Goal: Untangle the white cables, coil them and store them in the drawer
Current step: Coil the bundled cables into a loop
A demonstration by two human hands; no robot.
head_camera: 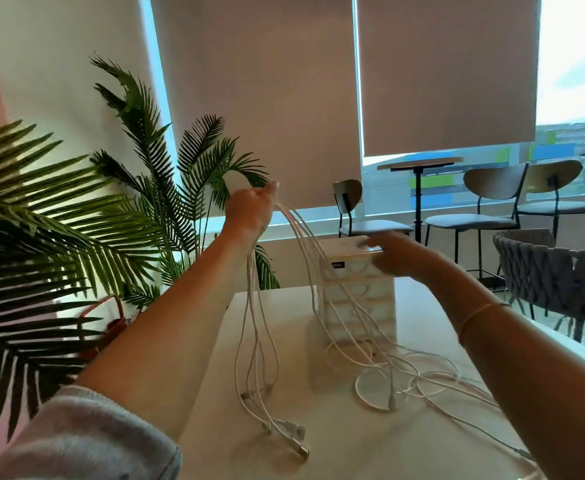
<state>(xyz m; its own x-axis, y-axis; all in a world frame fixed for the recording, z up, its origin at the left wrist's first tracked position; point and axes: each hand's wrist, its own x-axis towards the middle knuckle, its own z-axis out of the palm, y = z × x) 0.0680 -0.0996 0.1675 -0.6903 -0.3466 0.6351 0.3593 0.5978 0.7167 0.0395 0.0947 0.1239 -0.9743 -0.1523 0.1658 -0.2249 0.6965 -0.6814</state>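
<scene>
Nearest, several plug ends of the white cables [267, 358] lie on the pale table [319, 455], near its front edge; loose loops spread toward its right edge. The strands number roughly five or six, too tangled to count surely. The left hand [249, 213], raised high, grips the bundle at its top. The right hand [393, 256] is blurred; I cannot tell its state. Behind stands one white drawer unit [370, 299]. Farther off are three chairs [488, 202].
</scene>
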